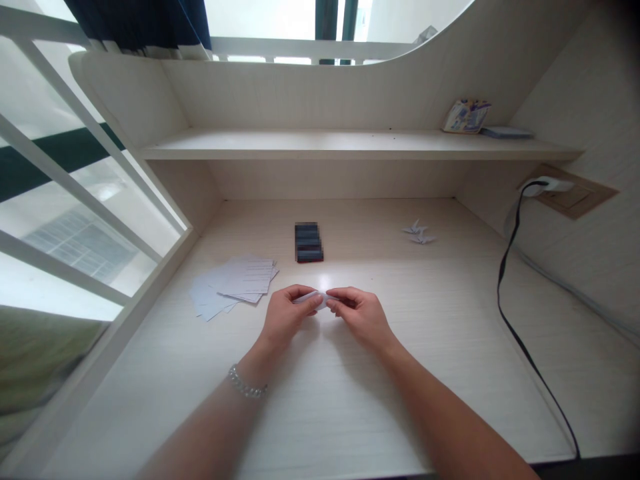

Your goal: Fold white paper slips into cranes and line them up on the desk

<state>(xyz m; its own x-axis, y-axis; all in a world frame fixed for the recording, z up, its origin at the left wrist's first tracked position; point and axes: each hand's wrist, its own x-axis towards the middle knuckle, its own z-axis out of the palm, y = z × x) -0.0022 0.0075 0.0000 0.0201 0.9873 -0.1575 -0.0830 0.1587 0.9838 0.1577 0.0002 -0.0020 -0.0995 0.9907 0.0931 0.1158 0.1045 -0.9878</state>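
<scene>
Between both hands is a small folded piece of white paper point(323, 301), held just above the desk. My left hand point(287, 313) pinches its left end between thumb and fingers. On the other end, my right hand point(363, 317) grips the paper the same way. My fingers cover much of it, so its exact fold shape is hard to make out. To the left of my left hand lies a loose fan of white paper sheets point(245, 279), some with printed lines. Two small folded paper cranes point(419, 232) rest on the desk at the back right.
Behind my hands is a dark, pixelated rectangular object point(309, 242). A black cable point(510, 320) runs from a wall socket point(575, 193) down the right side. Above the desk, a shelf point(300, 141) carries a colourful packet point(466, 116). White railing bars point(75, 167) stand on the left.
</scene>
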